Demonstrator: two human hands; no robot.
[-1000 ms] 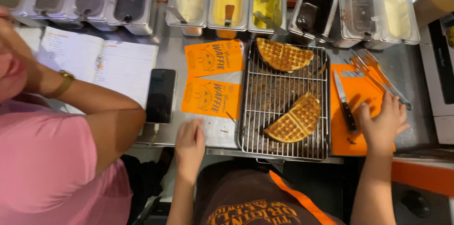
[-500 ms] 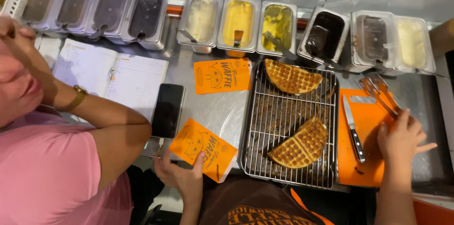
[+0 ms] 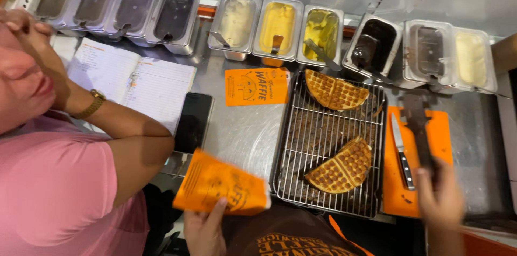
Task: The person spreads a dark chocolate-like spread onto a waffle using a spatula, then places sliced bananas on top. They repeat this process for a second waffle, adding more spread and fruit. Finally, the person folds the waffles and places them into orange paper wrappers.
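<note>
Presently, left hand (image 3: 207, 229) holds an orange paper sleeve (image 3: 221, 185), fingers pinching its lower edge, just left of the wire rack (image 3: 328, 143). Right hand (image 3: 441, 197) grips dark tongs (image 3: 420, 127), fingers closed on their handle, over the orange cutting board (image 3: 441, 132) right of the rack.

A waffle stall or small food-shop prep station, it seems. A steel surface (image 3: 242, 132) carries a row of metal topping tubs (image 3: 277, 30) with sauces and creams, a wire cooling rack (image 3: 323, 143) holding waffle halves (image 3: 339, 167), orange paper sleeves (image 3: 256, 86), an orange cutting board (image 3: 447, 132) and an open ledger (image 3: 129, 81).
</note>
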